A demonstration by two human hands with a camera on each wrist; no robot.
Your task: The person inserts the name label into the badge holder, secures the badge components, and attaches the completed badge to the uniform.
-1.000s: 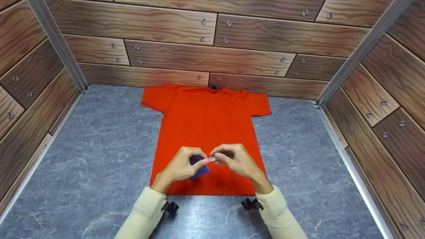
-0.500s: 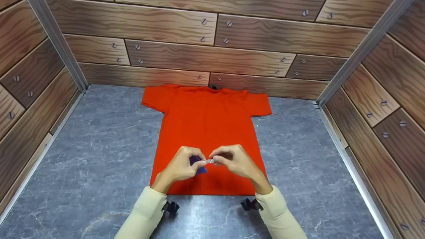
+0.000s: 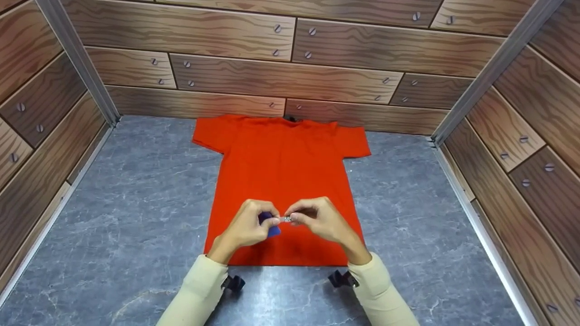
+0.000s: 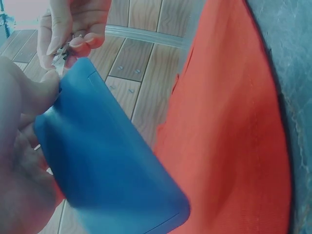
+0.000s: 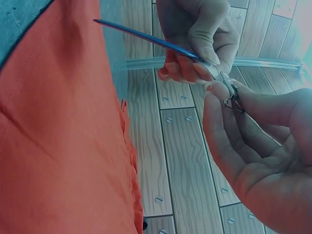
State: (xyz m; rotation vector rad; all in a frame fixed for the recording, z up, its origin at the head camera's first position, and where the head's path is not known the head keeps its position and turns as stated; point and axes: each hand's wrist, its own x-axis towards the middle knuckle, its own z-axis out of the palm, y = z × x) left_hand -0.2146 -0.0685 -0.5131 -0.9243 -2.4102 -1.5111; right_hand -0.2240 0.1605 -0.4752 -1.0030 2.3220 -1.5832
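My left hand [image 3: 251, 224] pinches a flat blue badge [image 4: 112, 151] at its top edge, by a short clear strap [image 5: 213, 71]. In the left wrist view the badge's broad face shows, with rounded corners; from the right wrist it appears edge-on and thin. A small metal clip [image 5: 233, 92] joins the strap's other end. Thumb and fingertips of my right hand [image 3: 321, 218] pinch this clip, and a wire loop pokes out beneath. Both hands meet above the lower part of a red T-shirt [image 3: 281, 167], which lies spread flat, collar away from me.
The T-shirt lies on a grey marbled tabletop [image 3: 136, 203]. Wood-patterned panels form a back wall [image 3: 235, 72] and side walls, with metal rails at the corners. A small black thing [image 3: 290, 118] shows at the shirt's collar. Black wrist cameras sit below both cuffs.
The clip and strap have shifted slightly left with the fingertips. The badge has turned a little, and less of it shows below my left hand. The T-shirt has stayed put.
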